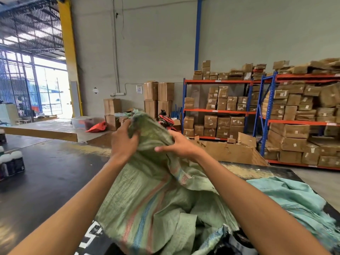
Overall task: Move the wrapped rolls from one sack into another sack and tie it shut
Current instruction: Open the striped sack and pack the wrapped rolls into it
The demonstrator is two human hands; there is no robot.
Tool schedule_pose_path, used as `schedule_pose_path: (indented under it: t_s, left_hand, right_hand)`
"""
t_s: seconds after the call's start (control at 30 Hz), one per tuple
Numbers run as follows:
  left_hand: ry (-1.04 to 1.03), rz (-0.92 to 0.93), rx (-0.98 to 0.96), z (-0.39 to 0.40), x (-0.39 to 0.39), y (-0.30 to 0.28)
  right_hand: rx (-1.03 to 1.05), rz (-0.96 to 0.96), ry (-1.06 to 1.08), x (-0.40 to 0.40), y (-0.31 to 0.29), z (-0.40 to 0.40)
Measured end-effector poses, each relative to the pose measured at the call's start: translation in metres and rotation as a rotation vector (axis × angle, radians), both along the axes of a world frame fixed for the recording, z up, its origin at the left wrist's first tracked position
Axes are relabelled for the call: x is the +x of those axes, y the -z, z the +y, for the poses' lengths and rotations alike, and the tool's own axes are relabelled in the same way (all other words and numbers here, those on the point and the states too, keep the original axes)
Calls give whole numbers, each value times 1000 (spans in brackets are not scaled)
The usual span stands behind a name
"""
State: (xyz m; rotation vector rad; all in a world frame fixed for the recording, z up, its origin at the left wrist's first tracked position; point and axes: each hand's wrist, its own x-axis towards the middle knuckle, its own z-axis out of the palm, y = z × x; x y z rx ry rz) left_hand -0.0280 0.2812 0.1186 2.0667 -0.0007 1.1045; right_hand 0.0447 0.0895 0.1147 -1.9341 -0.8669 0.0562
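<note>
1. Two bare hands meet above a dark, glossy tabletop (46, 173), both holding the bunched upper end of a green woven sack (147, 190).
2. The left hand (123, 142) has its grip clamped on the sack's gathered cloth from the left; the right hand (179, 144) has its grip clamped on the same bunch from the right, fingers curled over the fabric and thumb pointing left.
3. This sack is lifted at its top and drapes down toward the viewer, with pink and blue stripes running along it; its lower part lies crumpled on the tabletop.
4. A second, paler turquoise sack (294, 197) lies flat on the tabletop to the right, touching the green one.
5. No wrapped rolls can be made out inside either sack; a few small wrapped cylinders (11, 162) stand at the far left edge of the tabletop, too blurred to tell what they are.
6. The room is a warehouse with a pale grey wall (156, 43), a yellow pillar (69, 52) beside a bright open doorway on the left, and a blue post higher up.
7. Blue-and-orange shelves (266, 111) on the right are packed with brown cardboard boxes (290, 131); more boxes are stacked on the floor by the wall, near a red motorbike (165, 119).
8. White labels sit on many boxes and a notice hangs on the wall, but none of the writing is legible; black-and-white print at the tabletop's near edge is also unreadable.
</note>
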Motion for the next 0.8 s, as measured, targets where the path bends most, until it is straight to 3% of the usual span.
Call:
schedule_pose_path:
  t_s: [0.1, 0.17, 0.23, 0.27, 0.4, 0.5, 0.57, 0.67, 0.73, 0.8]
  left_hand:
    - [412, 237, -737, 4, 5, -14]
    - [609, 370, -997, 4, 5, -20]
    - [655, 535, -902, 10, 1, -20]
    - [696, 627, -806, 16, -3, -17]
    - [925, 908, -461, 42, -20, 6]
    - [965, 642, -515, 41, -18, 14]
    - [738, 403, -618, 38, 0, 14]
    - [356, 210, -610, 35, 21, 7]
    - [313, 117, -571, 28, 22, 0]
    - [174, 15, -486, 18, 17, -8]
  right_hand:
    - [-42, -23, -77, -9, 6, -21]
    - [-134, -145, 33, -3, 20, -36]
    - [-240, -295, 260, 10, 39, -53]
    - [-204, -268, 349, 14, 45, -64]
    - [211, 116, 471, 12, 36, -93]
    - [176, 130, 448, 7, 28, -102]
    - [66, 65, 303, 3, 29, -104]
    - [-206, -40, 115, -4, 39, -107]
    - [-348, -204, 168, 0, 57, -108]
    - [-293, -344, 395, 3, 75, -110]
